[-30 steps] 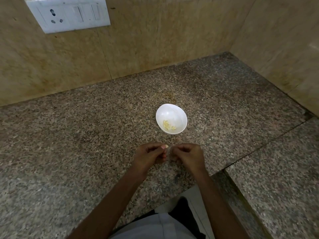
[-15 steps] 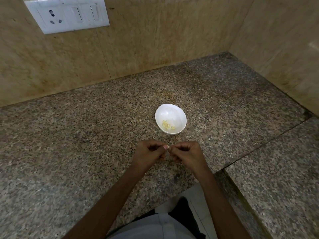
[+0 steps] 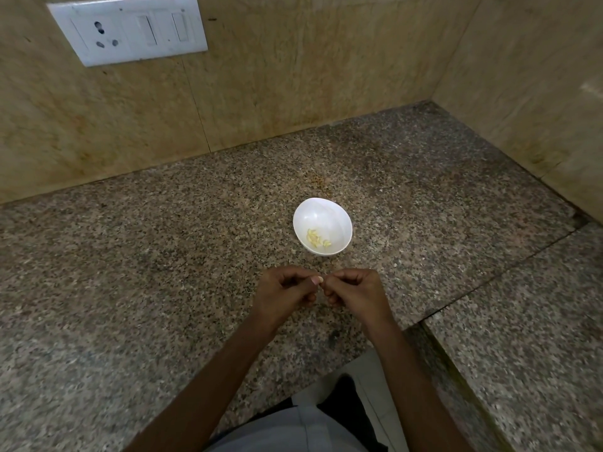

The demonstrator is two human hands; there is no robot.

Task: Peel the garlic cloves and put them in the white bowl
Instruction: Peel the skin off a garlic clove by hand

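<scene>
Granite worktop [image 3: 130, 272] bears bowl [image 3: 327, 211] beyond left hand [image 3: 283, 295], right hand [image 3: 359, 293]; curled fingers' contents hidden.

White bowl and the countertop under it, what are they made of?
The white bowl looks like glazed ceramic or melamine, unclear which: smooth, glossy white with soft highlights. The countertop looks like polished granite: speckled grey-brown grain, faint sheen.
</scene>
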